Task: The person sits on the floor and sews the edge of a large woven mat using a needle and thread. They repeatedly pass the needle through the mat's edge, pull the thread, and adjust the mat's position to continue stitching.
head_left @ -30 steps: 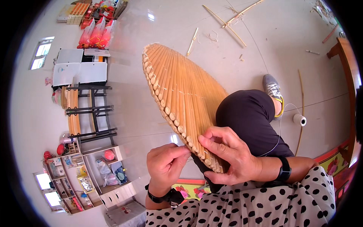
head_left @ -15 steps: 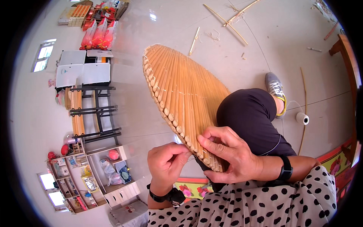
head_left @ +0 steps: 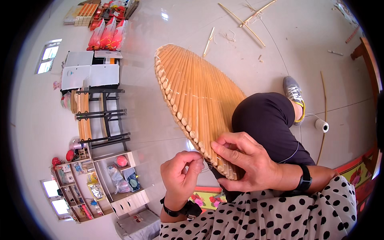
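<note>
A fan-like panel (head_left: pixel 200 92) of slim tan reed or bamboo sticks, bound with white thread, leans against my raised right knee. Its cut stick ends form a stepped edge. My right hand (head_left: pixel 250 162) is closed on the panel's near end, with the thumb and fingers pressing its face and edge. Beside that edge, my left hand (head_left: pixel 180 172) is pinched, thumb against forefinger. A fine strand seems to show next to the fingertips, but what they hold is too small to make out. On the floor to the right lies a white thread spool (head_left: pixel 321 125), its thread trailing toward my leg.
Loose sticks (head_left: pixel 250 30) and fibre scraps lie on the tiled floor ahead. A long thin stick (head_left: pixel 323 120) lies by the spool. Left stand a shelf unit (head_left: pixel 120 184), black folding frames (head_left: pixel 106 116) and red bags (head_left: pixel 107 35). Wooden furniture (head_left: pixel 370 68) borders the right.
The whole view has shifted slightly. My left hand's pinched fingertips have moved a little up along the panel's edge. My right hand keeps its hold.
</note>
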The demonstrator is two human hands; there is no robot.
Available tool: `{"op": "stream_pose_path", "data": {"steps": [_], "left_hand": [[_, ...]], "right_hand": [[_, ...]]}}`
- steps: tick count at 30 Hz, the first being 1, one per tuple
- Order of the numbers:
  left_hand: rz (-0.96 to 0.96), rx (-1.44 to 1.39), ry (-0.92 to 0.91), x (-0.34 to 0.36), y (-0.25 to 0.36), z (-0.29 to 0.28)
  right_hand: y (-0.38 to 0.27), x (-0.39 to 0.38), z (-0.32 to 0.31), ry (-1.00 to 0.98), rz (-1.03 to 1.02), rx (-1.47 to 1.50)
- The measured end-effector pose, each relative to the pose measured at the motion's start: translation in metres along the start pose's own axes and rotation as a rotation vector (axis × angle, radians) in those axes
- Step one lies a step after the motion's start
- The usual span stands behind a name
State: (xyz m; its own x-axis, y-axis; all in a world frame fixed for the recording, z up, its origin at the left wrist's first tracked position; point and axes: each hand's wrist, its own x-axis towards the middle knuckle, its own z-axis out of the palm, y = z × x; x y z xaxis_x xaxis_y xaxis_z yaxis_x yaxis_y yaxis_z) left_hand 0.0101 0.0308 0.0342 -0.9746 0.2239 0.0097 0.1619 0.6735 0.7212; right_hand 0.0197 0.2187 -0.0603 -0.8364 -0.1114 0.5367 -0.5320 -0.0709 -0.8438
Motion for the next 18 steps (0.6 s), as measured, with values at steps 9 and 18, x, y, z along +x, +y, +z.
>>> {"op": "stream_pose_path", "data": {"steps": [9, 18], "left_hand": [[0.022, 0.009, -0.025, 0.004, 0.007, 0.001], [-0.073, 0.031, 0.006, 0.004, 0.021, 0.009]], "right_hand": [[-0.001, 0.002, 0.001, 0.010, -0.010, -0.014], [-0.001, 0.001, 0.001, -0.001, -0.006, -0.030]]}}
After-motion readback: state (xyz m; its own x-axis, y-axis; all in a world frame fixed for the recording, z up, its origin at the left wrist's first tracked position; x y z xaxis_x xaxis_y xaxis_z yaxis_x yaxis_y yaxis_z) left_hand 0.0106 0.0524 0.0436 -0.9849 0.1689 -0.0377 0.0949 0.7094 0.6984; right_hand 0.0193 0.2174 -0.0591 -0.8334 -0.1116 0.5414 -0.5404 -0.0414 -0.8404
